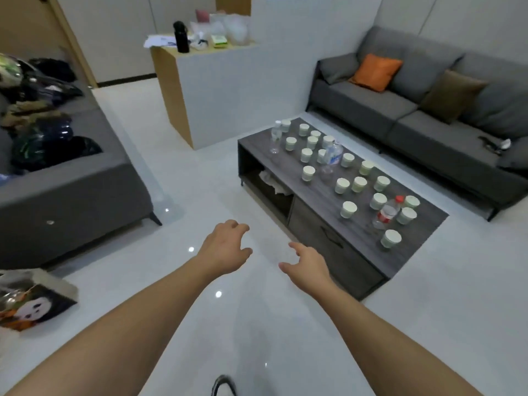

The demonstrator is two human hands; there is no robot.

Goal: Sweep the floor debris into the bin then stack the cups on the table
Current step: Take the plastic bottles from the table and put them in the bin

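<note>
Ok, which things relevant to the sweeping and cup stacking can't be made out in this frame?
- Head view: no bin or broom in frame.
- Floor debris: none discernible; glare and blur.
- Cups: upright or inverted unclear, too small.
- Dark curved object: cut off by bottom edge.
- Table shelf contents: shadowed.

Both bare arms stretched forward, left hand [225, 250] loosely curled, right hand [307, 264] fingers relaxed, holding nothing

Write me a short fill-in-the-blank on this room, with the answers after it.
1. The paper cups stand scattered on the ____ coffee table.
2. Both the left hand and the right hand hold ____.
3. The brightest cushion on the sofa is ____.

Missing words: grey; nothing; orange.
</note>
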